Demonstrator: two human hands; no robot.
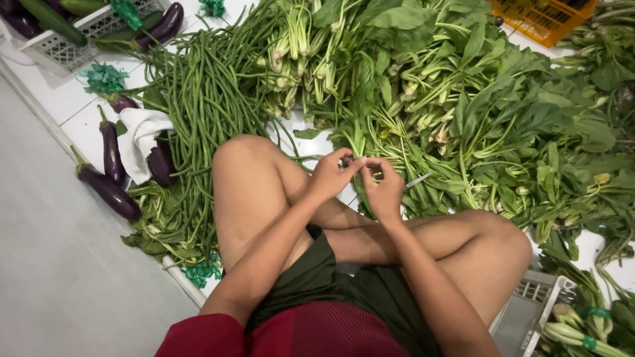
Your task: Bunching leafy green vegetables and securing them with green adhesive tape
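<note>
Two crates, white crate (66,46) of aubergines (165,25), orange crate (539,23)

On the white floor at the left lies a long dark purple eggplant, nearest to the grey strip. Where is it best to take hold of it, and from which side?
The long dark purple eggplant is probably best gripped around its thick middle, from above. It lies flat on the white tiled floor, slanting, with its green stem end up-left. Its grey-floor side looks open; a second eggplant and green leaves crowd the other.

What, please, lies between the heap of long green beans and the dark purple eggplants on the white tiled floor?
In the head view, a crumpled white cloth lies between the long green beans and the purple eggplants, partly covering one eggplant.
</note>
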